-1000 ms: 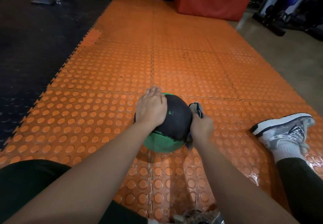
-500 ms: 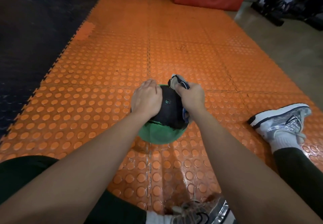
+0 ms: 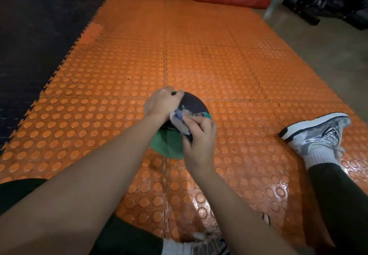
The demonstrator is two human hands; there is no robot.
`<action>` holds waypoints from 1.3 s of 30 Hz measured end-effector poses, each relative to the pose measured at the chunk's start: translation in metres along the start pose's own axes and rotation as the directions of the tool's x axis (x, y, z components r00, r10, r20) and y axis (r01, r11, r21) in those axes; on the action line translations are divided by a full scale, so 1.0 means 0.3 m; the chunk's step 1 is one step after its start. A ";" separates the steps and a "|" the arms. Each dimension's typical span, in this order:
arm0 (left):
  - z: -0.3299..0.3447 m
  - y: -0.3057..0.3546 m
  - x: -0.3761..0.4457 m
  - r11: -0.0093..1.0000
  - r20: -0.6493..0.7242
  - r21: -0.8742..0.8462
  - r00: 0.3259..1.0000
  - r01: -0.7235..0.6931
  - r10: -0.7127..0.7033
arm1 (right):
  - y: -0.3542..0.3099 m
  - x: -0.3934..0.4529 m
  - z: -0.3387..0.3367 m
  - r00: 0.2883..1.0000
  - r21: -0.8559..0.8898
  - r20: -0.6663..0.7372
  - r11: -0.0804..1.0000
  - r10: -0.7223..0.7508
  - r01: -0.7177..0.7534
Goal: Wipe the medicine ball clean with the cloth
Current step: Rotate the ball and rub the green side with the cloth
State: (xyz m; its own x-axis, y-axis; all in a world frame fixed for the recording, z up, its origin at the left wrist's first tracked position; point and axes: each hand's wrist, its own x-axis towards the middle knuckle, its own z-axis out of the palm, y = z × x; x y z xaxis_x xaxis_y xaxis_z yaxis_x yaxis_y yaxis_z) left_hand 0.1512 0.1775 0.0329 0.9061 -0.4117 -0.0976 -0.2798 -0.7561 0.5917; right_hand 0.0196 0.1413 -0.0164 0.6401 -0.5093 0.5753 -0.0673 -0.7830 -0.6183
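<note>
From the head camera, you sit on an orange studded floor mat (image 3: 199, 65), legs spread, a silver and white sneaker (image 3: 318, 131) toward the mat's right edge. The black and green medicine ball (image 3: 191, 103) rests on the mat between your legs, near its middle. Your left hand (image 3: 161, 103) lies spread over the ball's top left, fingers curled on it. Your right hand (image 3: 199, 141) is closed around a bunched pale cloth (image 3: 180, 120), pressing it against the ball's near side.
</note>
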 end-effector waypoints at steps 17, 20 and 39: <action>-0.021 -0.059 0.018 0.993 0.011 -0.117 0.999 -0.029 0.030 | 0.147 0.185 -0.158 0.947 0.023 0.279 0.985 0.156 -0.169; -0.023 -0.067 0.016 0.992 0.039 -0.107 0.996 -0.070 0.074 | 0.078 0.252 -0.134 0.963 0.029 0.209 0.983 0.170 -0.180; -0.175 -0.245 0.040 0.864 0.052 0.440 0.967 -0.245 0.248 | -0.034 -0.053 0.005 0.997 0.135 0.071 0.990 -0.037 0.027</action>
State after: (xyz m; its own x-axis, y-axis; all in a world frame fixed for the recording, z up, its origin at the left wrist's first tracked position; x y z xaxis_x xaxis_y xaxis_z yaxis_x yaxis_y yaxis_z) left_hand 0.1994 0.2547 0.0301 0.7906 -0.6122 0.0112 -0.6035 -0.7760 0.1831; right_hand 0.0114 0.1580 -0.0200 0.6948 -0.4532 0.5584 0.0541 -0.7413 -0.6690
